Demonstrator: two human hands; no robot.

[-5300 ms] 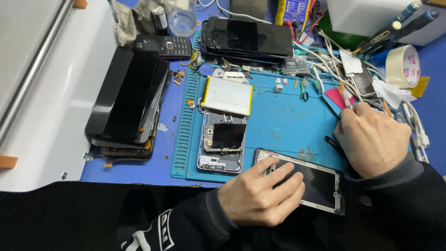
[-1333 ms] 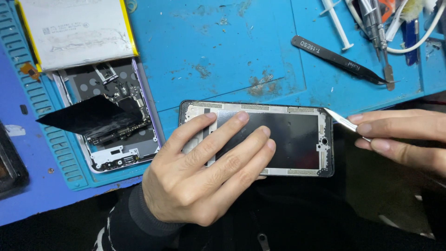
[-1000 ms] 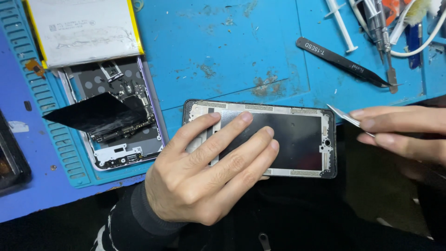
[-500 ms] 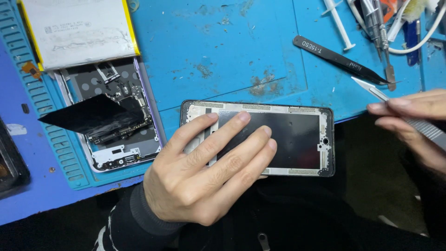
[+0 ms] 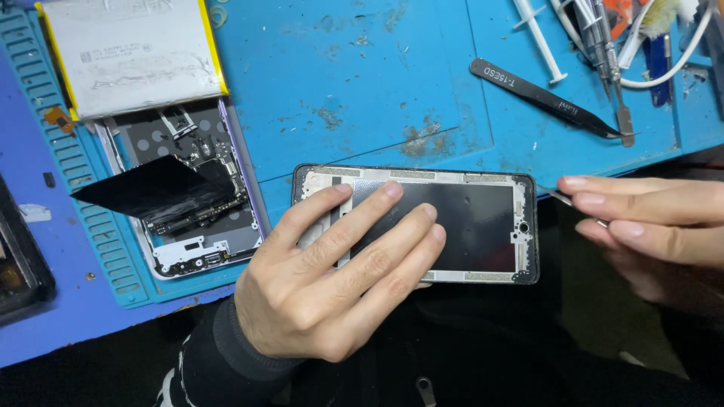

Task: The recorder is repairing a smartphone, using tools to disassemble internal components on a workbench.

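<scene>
A phone-repair workshop: blue repair mat [image 5: 362, 83], tweezers [image 5: 547, 98], opened phone [image 5: 188, 188].

Blue repair mat [image 5: 362, 83], phone frame [image 5: 483, 226], opened phone [image 5: 188, 226], black tweezers [image 5: 550, 98]

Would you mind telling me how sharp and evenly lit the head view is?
Head view: evenly lit and sharp on the left hand and phone frame; soft shadow beneath that hand; right hand slightly soft; the dark lower edge shows little detail.
</scene>
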